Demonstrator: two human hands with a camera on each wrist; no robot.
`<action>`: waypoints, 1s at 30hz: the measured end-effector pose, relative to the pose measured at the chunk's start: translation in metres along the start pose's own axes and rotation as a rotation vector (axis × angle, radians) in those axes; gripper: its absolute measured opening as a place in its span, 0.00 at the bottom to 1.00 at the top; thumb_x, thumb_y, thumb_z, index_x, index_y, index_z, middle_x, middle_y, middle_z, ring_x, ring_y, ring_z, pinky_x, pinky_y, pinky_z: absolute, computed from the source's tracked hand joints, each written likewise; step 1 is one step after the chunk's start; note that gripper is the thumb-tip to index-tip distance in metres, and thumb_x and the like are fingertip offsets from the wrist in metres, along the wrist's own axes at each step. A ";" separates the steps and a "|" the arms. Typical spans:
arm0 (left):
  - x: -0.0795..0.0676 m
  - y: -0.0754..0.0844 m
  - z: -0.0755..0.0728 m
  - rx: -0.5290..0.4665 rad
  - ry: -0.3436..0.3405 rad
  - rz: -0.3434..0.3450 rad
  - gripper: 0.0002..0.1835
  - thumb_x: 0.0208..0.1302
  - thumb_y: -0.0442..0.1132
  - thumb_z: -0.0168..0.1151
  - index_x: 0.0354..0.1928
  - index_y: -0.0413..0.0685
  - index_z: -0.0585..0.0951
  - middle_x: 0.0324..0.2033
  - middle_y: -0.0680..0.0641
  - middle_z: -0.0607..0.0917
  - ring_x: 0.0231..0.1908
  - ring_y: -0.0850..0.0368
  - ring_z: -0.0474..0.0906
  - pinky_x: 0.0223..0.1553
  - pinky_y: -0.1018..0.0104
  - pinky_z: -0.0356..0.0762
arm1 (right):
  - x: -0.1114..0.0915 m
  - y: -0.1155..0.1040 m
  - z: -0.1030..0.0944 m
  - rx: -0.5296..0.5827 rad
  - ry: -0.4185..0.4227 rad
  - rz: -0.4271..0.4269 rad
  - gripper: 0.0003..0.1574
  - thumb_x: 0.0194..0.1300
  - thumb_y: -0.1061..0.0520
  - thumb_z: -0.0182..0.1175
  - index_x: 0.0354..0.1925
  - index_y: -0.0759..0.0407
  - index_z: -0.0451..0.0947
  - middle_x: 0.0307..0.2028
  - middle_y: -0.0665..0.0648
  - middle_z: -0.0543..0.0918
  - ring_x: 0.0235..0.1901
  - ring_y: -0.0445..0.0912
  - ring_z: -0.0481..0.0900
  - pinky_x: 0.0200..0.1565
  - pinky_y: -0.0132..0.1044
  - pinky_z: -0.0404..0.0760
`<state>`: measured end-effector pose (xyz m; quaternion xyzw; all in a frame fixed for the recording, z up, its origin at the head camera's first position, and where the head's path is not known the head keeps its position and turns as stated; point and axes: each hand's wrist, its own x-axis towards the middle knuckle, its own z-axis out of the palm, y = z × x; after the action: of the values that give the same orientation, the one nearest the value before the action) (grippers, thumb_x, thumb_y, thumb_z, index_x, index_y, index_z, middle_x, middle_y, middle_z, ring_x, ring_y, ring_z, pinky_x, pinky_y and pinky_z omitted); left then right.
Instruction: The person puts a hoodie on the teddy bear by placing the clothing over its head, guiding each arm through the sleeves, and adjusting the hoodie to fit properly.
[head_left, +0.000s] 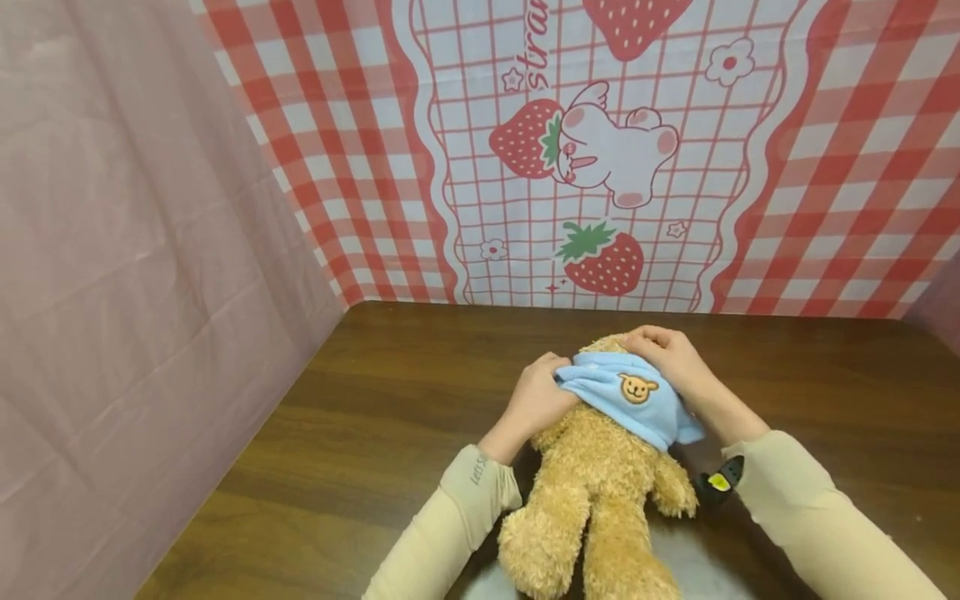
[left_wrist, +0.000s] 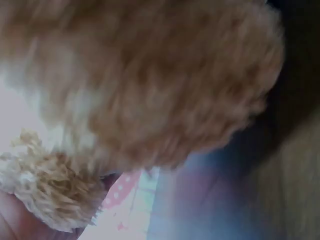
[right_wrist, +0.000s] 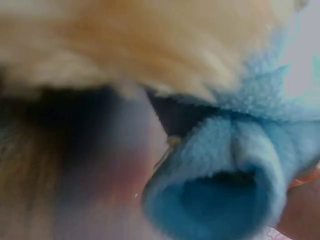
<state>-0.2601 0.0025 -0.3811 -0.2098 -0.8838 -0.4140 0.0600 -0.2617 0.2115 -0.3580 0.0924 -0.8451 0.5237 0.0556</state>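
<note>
A tan plush teddy bear (head_left: pixel 600 458) lies on its back on the table, legs toward me. A light blue doll shirt (head_left: pixel 652 415) with a bear-face patch covers its upper chest and most of its head. At the shirt's left side, my left hand (head_left: pixel 542 393) grips the fabric. My right hand (head_left: pixel 670 358) pinches the shirt's far edge beside the top of the head. In the right wrist view, the shirt's sleeve (right_wrist: pixel 215 135) hangs hollow with no paw in it. Blurred fur (left_wrist: pixel 150 85) fills the left wrist view, and the fingertips are mostly hidden.
The brown wooden table (head_left: pixel 315 467) runs back to a red-and-white checked strawberry cloth (head_left: pixel 360 150). A pale pink curtain (head_left: pixel 135 250) hangs at the left. A black strap with a yellow-green patch (head_left: pixel 718 483) sits at my right wrist.
</note>
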 end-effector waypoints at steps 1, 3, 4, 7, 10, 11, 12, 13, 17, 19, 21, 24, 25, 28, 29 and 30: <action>0.001 -0.002 -0.001 -0.016 -0.011 -0.005 0.11 0.45 0.36 0.59 0.18 0.52 0.65 0.22 0.56 0.69 0.24 0.63 0.63 0.27 0.74 0.62 | 0.000 0.001 0.000 0.009 0.002 -0.004 0.24 0.65 0.44 0.51 0.43 0.65 0.74 0.32 0.43 0.78 0.30 0.36 0.73 0.32 0.29 0.73; 0.003 -0.008 -0.003 -0.064 -0.037 -0.040 0.12 0.46 0.35 0.59 0.19 0.51 0.64 0.21 0.55 0.67 0.24 0.62 0.62 0.27 0.73 0.61 | -0.001 0.003 -0.001 0.020 -0.002 -0.026 0.27 0.66 0.44 0.50 0.49 0.66 0.69 0.39 0.49 0.76 0.35 0.39 0.73 0.37 0.30 0.72; 0.004 -0.011 -0.003 -0.092 -0.052 -0.072 0.12 0.47 0.35 0.59 0.21 0.51 0.65 0.20 0.54 0.66 0.23 0.62 0.62 0.27 0.72 0.61 | -0.003 0.005 -0.002 0.016 -0.018 -0.036 0.29 0.66 0.44 0.50 0.53 0.65 0.66 0.44 0.52 0.75 0.41 0.41 0.73 0.41 0.32 0.72; 0.006 -0.022 -0.005 -0.176 -0.078 -0.182 0.10 0.51 0.37 0.60 0.24 0.50 0.67 0.19 0.52 0.64 0.22 0.60 0.61 0.26 0.70 0.60 | -0.012 0.014 -0.006 -0.031 -0.166 -0.097 0.42 0.61 0.51 0.58 0.64 0.64 0.50 0.60 0.65 0.60 0.58 0.56 0.62 0.53 0.49 0.67; 0.008 -0.030 -0.005 -0.258 -0.088 -0.251 0.09 0.53 0.36 0.60 0.33 0.47 0.69 0.26 0.50 0.71 0.28 0.59 0.66 0.30 0.69 0.64 | -0.021 0.025 -0.007 -0.077 -0.324 -0.136 0.59 0.53 0.55 0.66 0.68 0.59 0.36 0.66 0.70 0.44 0.65 0.66 0.46 0.55 0.63 0.58; 0.008 -0.032 -0.005 -0.302 -0.091 -0.258 0.12 0.53 0.35 0.61 0.38 0.47 0.69 0.31 0.48 0.73 0.32 0.58 0.68 0.33 0.68 0.66 | -0.023 0.029 -0.007 -0.101 -0.342 -0.149 0.62 0.51 0.56 0.68 0.69 0.58 0.35 0.66 0.70 0.44 0.64 0.67 0.47 0.54 0.63 0.59; 0.008 -0.033 -0.004 -0.336 -0.103 -0.256 0.17 0.53 0.33 0.60 0.44 0.47 0.68 0.37 0.47 0.74 0.36 0.56 0.70 0.36 0.67 0.68 | -0.023 0.032 -0.005 -0.129 -0.338 -0.145 0.62 0.50 0.56 0.68 0.69 0.56 0.37 0.66 0.69 0.49 0.63 0.65 0.52 0.53 0.59 0.63; 0.008 -0.033 -0.004 -0.367 -0.117 -0.244 0.23 0.52 0.31 0.60 0.51 0.47 0.66 0.44 0.45 0.74 0.41 0.55 0.71 0.39 0.66 0.68 | -0.024 0.035 -0.004 -0.158 -0.320 -0.140 0.60 0.49 0.56 0.68 0.69 0.54 0.40 0.64 0.69 0.54 0.60 0.63 0.59 0.50 0.55 0.67; 0.007 -0.034 -0.001 -0.470 -0.215 -0.205 0.37 0.52 0.29 0.60 0.64 0.52 0.58 0.58 0.42 0.67 0.54 0.51 0.67 0.46 0.64 0.68 | -0.022 0.038 0.003 -0.264 -0.167 -0.136 0.52 0.44 0.60 0.67 0.65 0.54 0.53 0.49 0.65 0.73 0.39 0.51 0.72 0.34 0.39 0.71; 0.006 -0.034 -0.001 -0.492 -0.237 -0.196 0.36 0.52 0.29 0.61 0.64 0.51 0.61 0.58 0.43 0.68 0.53 0.53 0.67 0.46 0.65 0.68 | -0.022 0.035 0.005 -0.337 -0.112 -0.146 0.47 0.43 0.59 0.67 0.62 0.56 0.58 0.45 0.64 0.75 0.34 0.49 0.72 0.31 0.38 0.70; 0.005 -0.031 -0.004 -0.529 -0.234 -0.196 0.35 0.51 0.30 0.63 0.63 0.48 0.63 0.56 0.43 0.69 0.50 0.55 0.69 0.44 0.67 0.69 | -0.021 0.032 0.006 -0.425 -0.047 -0.184 0.43 0.42 0.55 0.69 0.57 0.56 0.64 0.42 0.62 0.77 0.32 0.48 0.73 0.31 0.39 0.70; 0.001 -0.019 -0.014 -0.565 -0.193 -0.159 0.33 0.49 0.27 0.62 0.59 0.41 0.64 0.54 0.39 0.70 0.47 0.56 0.69 0.45 0.69 0.68 | -0.022 0.027 0.005 -0.515 0.060 -0.312 0.39 0.36 0.53 0.71 0.50 0.57 0.70 0.42 0.60 0.78 0.35 0.49 0.74 0.34 0.42 0.70; 0.000 -0.015 -0.018 -0.579 -0.184 -0.142 0.32 0.49 0.26 0.62 0.59 0.39 0.64 0.54 0.38 0.70 0.47 0.55 0.69 0.46 0.69 0.68 | -0.022 0.026 0.005 -0.521 0.087 -0.364 0.38 0.35 0.54 0.72 0.48 0.58 0.70 0.44 0.59 0.78 0.37 0.49 0.74 0.35 0.41 0.70; -0.002 -0.004 -0.028 -0.608 -0.166 -0.087 0.31 0.48 0.23 0.61 0.57 0.36 0.63 0.53 0.35 0.70 0.49 0.52 0.68 0.51 0.67 0.67 | -0.024 0.023 0.004 -0.488 0.158 -0.506 0.39 0.31 0.59 0.73 0.47 0.60 0.71 0.48 0.59 0.77 0.40 0.48 0.74 0.36 0.38 0.70; -0.002 -0.002 -0.030 -0.617 -0.162 -0.071 0.31 0.48 0.23 0.61 0.57 0.36 0.63 0.53 0.34 0.70 0.50 0.52 0.68 0.52 0.66 0.67 | -0.024 0.022 0.004 -0.472 0.169 -0.532 0.40 0.31 0.60 0.73 0.48 0.61 0.71 0.48 0.59 0.77 0.40 0.48 0.75 0.36 0.36 0.71; -0.002 0.000 -0.031 -0.621 -0.162 -0.063 0.32 0.48 0.23 0.62 0.57 0.36 0.63 0.53 0.34 0.70 0.49 0.52 0.68 0.52 0.66 0.67 | -0.024 0.021 0.003 -0.455 0.172 -0.545 0.40 0.31 0.61 0.73 0.47 0.61 0.71 0.47 0.59 0.78 0.38 0.47 0.76 0.34 0.35 0.71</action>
<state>-0.2607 -0.0216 -0.3609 -0.2231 -0.7231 -0.6475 -0.0903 -0.2427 0.2204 -0.3824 0.2554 -0.8765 0.2940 0.2830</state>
